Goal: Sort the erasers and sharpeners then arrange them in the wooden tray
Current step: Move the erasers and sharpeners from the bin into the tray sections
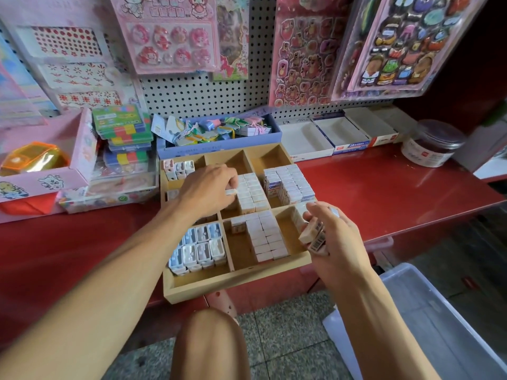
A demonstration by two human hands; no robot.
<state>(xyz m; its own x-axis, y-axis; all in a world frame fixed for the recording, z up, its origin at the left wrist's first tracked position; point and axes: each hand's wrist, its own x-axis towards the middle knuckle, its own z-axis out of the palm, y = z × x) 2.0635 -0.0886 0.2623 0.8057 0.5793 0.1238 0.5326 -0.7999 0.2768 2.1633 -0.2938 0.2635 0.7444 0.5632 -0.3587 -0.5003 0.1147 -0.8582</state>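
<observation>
Both hands pinch erasers: left (208, 185) mid-tray, right (333, 239) past the wooden tray (236, 283)'s right rim.

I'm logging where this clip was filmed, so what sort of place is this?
Probably a stationery shop: packaged sticker sheets hang on a white pegboard wall above a red shelf, where a divided wooden tray holds rows of small erasers.

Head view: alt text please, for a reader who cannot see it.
A person's left hand pinches one eraser over a partitioned wooden tray on a red shelf, while the right hand grips several more erasers. Rows of erasers and sharpeners already fill compartments.
</observation>
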